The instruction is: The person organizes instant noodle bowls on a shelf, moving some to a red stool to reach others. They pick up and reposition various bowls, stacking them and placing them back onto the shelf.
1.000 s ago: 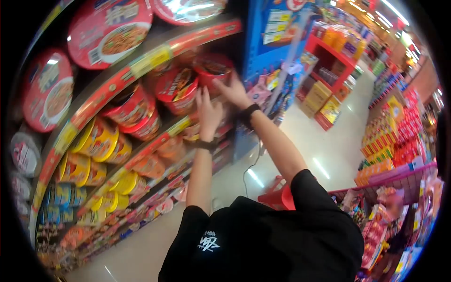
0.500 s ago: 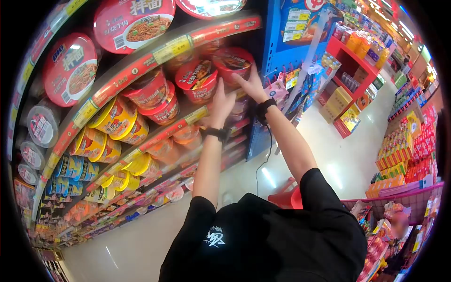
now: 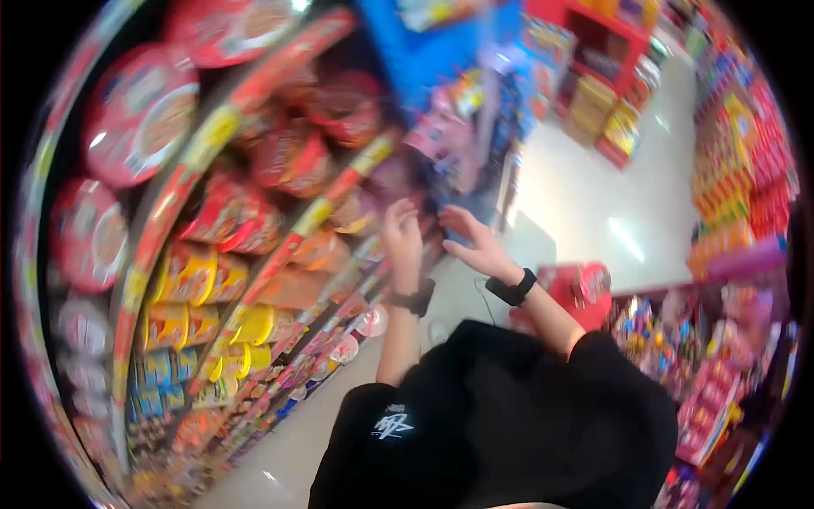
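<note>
My left hand [image 3: 403,231] is raised in front of the lower shelves, its fingers stretched and nothing in it. To its right my right hand [image 3: 476,244] hangs in the air with thumb and fingers apart, also holding nothing. Up and left of both hands, red instant noodle bowls [image 3: 291,159] stand on a shelf, apart from my fingers. Another red noodle bowl [image 3: 346,109] sits at that shelf's right end. Motion blurs the shelf goods. Each wrist wears a black band.
Yellow noodle tubs [image 3: 188,273] and blue tubs [image 3: 161,369] line the shelves further left. A red basket [image 3: 555,288] stands on the floor beyond my right forearm. A blue end panel [image 3: 424,51] closes the shelf. Boxed goods [image 3: 733,161] are stacked across the aisle.
Both hands have come away from the red noodle bowls and moved down, now empty. The view has turned, bringing more of the red basket into sight.
</note>
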Available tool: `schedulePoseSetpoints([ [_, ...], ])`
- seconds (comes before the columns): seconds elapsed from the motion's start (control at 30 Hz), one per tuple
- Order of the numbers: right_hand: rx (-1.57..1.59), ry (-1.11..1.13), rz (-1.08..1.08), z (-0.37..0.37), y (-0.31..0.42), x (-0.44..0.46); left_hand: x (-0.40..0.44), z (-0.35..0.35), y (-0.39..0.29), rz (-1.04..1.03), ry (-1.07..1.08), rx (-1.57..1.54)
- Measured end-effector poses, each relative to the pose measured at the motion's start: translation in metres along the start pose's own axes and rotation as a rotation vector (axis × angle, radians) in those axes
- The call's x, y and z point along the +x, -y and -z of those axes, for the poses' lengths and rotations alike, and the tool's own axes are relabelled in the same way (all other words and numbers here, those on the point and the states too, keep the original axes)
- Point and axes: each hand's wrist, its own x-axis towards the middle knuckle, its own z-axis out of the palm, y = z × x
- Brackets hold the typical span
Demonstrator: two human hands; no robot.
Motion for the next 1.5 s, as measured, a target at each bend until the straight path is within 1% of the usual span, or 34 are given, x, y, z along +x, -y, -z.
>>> schedulePoseSetpoints([
  [0.03, 0.037, -0.068, -0.1, 0.013, -0.026, -0.035, -0.018, -0.01, 0.008, 0.177, 0.084, -0.02],
  [0.07, -0.128, -0.187, -0.285, 0.03, -0.072, -0.07, -0.031, -0.02, 0.031, 0.273, 0.216, 0.034],
  [0.1, -0.227, -0.234, -0.494, 0.049, -0.081, -0.107, -0.043, -0.028, 0.059, 0.392, 0.352, -0.008],
  [0.13, -0.515, -0.221, -0.637, 0.072, -0.114, -0.144, -0.055, -0.036, 0.08, 0.507, 0.474, -0.047],
  [0.17, -0.606, -0.255, -0.721, 0.092, -0.136, -0.18, -0.067, -0.05, 0.085, 0.563, 0.539, -0.014],
  [0.2, -0.578, -0.313, -0.767, 0.116, -0.169, -0.216, -0.077, -0.068, 0.085, 0.608, 0.599, 0.018],
  [0.23, -0.504, -0.354, -0.904, 0.126, -0.107, -0.221, -0.087, -0.087, 0.091, 0.651, 0.654, 0.046],
  [0.27, -0.623, -0.622, -0.909, 0.146, -0.201, -0.274, -0.098, -0.107, 0.1, 0.657, 0.726, 0.087],
  [0.3, -0.62, -0.769, -0.913, 0.158, -0.194, -0.292, -0.112, -0.127, 0.114, 0.666, 0.796, 0.126],
  [0.33, -0.601, -0.86, -1.031, 0.17, -0.183, -0.302, -0.125, -0.149, 0.125, 0.672, 0.866, 0.16],
  [0.37, -0.628, -0.971, -1.081, 0.184, -0.194, -0.315, -0.136, -0.172, 0.133, 0.714, 0.929, 0.241],
  [0.4, -0.658, -1.08, -1.128, 0.196, -0.211, -0.33, -0.152, -0.192, 0.157, 0.661, 0.957, 0.289],
  [0.47, -0.596, -1.239, -1.031, 0.223, -0.228, -0.348, -0.184, -0.227, 0.217, 0.539, 0.998, 0.38],
  [0.5, -0.571, -1.317, -0.967, 0.243, -0.249, -0.358, -0.193, -0.248, 0.23, 0.595, 1.088, 0.471],
  [0.53, -0.391, -1.338, -0.906, 0.259, -0.272, -0.366, -0.205, -0.273, 0.244, 0.511, 1.104, 0.357],
  [0.6, -0.135, -1.387, -0.71, 0.273, -0.271, -0.351, -0.241, -0.309, 0.301, 0.357, 1.114, 0.134],
  [0.63, 0.041, -1.28, -0.613, 0.278, -0.264, -0.345, -0.251, -0.319, 0.316, 0.351, 1.156, 0.29],
  [0.67, 0.237, -1.26, -0.747, 0.283, -0.268, -0.343, -0.261, -0.326, 0.317, 0.354, 1.12, 0.286],
  [0.73, 0.305, -1.156, -0.765, 0.294, -0.249, -0.338, -0.265, -0.346, 0.296, 0.336, 1.036, 0.273],
  [0.77, 0.313, -1.127, -0.749, 0.298, -0.236, -0.334, -0.258, -0.345, 0.282, 0.419, 1.022, 0.179],
  [0.8, 0.311, -1.197, -0.689, 0.294, -0.232, -0.332, -0.242, -0.339, 0.265, 0.492, 1.002, 0.085],
  [0.83, 0.318, -1.126, -0.655, 0.29, -0.207, -0.321, -0.221, -0.334, 0.249, 0.55, 0.979, -0.012],
  [0.93, 0.225, -0.984, -0.495, 0.258, -0.158, -0.29, -0.181, -0.291, 0.186, 0.422, 0.875, 0.148],
  [0.97, 0.174, -0.944, -0.412, 0.25, -0.151, -0.276, -0.167, -0.275, 0.155, 0.448, 0.781, 0.126],
  [1.0, 0.012, -0.831, -0.365, 0.242, -0.139, -0.261, -0.152, -0.258, 0.136, 0.41, 0.703, 0.149],
  [1.07, -0.048, -0.674, -0.3, 0.212, -0.092, -0.22, -0.125, -0.218, 0.096, 0.333, 0.531, 0.196],
  [1.13, -0.168, -0.598, -0.251, 0.175, -0.045, -0.177, -0.102, -0.178, 0.049, 0.188, 0.357, 0.205],
  [1.17, -0.018, -0.567, -0.156, 0.154, -0.026, -0.156, -0.091, -0.157, 0.026, 0.122, 0.288, 0.213],
  [1.2, 0.089, -0.526, -0.136, 0.134, 0.002, -0.137, -0.082, -0.135, 0.002, 0.054, 0.216, 0.225],
  [1.27, -0.106, -0.469, -0.047, 0.094, 0.034, -0.104, -0.07, -0.095, -0.048, -0.104, 0.08, 0.192],
  [1.33, -0.163, -0.36, 0.169, 0.06, 0.057, -0.077, -0.067, -0.055, -0.099, -0.273, -0.047, 0.188],
  [1.37, -0.143, -0.329, 0.245, 0.041, 0.075, -0.059, -0.068, -0.036, -0.135, -0.321, -0.105, 0.247],
  [1.47, -0.07, -0.236, 0.441, -0.014, 0.124, -0.01, -0.051, 0.026, -0.174, -0.548, -0.263, 0.416],
  [1.5, -0.142, -0.21, 0.524, -0.026, 0.138, 0.009, -0.046, 0.045, -0.195, -0.551, -0.288, 0.481],
])
